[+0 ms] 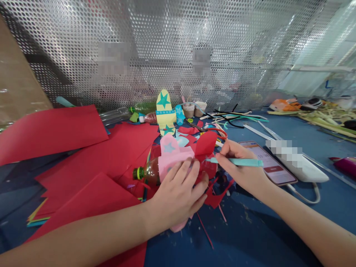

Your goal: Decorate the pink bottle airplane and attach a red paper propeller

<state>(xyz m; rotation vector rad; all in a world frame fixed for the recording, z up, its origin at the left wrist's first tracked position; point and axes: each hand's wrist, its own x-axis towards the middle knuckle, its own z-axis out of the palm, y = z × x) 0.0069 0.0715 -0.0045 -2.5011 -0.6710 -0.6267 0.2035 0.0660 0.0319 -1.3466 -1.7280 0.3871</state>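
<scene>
My left hand (178, 193) lies over a plastic bottle (147, 173) that rests on its side, wrapped in pink paper (174, 157) with a blue star and red paper (205, 144). Its fingers press the wrapped body. My right hand (239, 163) is closed in a pinch on a teal paper strip (241, 161), whose tip touches the red paper on the bottle. The bottle's green neck points left.
Large red paper sheets (69, 148) cover the left of the blue table (250, 230). A phone (267, 163) and a white power bank (300, 165) lie to the right. A yellow star-decorated paper shape (165, 111), small cups (189, 109) and paper strips sit behind, before a perforated metal screen.
</scene>
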